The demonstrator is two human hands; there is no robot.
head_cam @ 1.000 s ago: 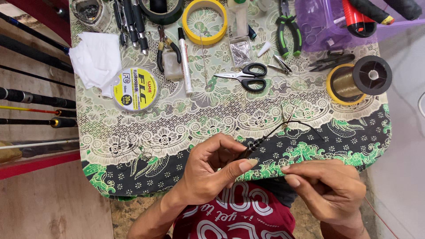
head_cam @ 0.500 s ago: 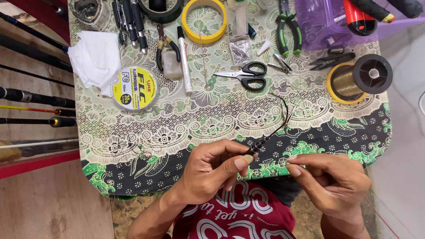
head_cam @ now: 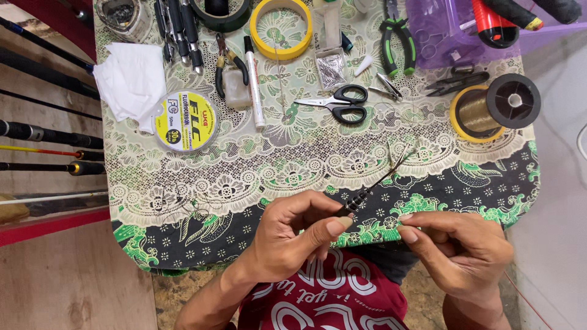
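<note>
1. The left hand (head_cam: 287, 244) pinches a small dark fishing rig (head_cam: 362, 195) between thumb and fingertips, right at the near edge of the patterned tablecloth (head_cam: 306, 153). Thin dark wire arms stick up and away from the pinch toward the middle of the table.

2. Compared with a second ago, the rig sits a bit straighter and its wire end points more up and right. The left thumb has also slid along to clamp it closer to the beaded part.

3. The right hand (head_cam: 458, 256) has shifted a little away from the left. Its thumb and forefinger are closed narrow, as if on a fine line, but honestly I can't see any line there, so can't tell what it holds.

4. My read: the two hands pulling apart looks like snugging something tight on the rig, not starting a new step.

5. Nothing else on the table has budged: the scissors (head_cam: 339, 102), the yellow-labelled line spool (head_cam: 185, 121) and the big black spool (head_cam: 496, 107) all sit well apart from the hands.
</note>
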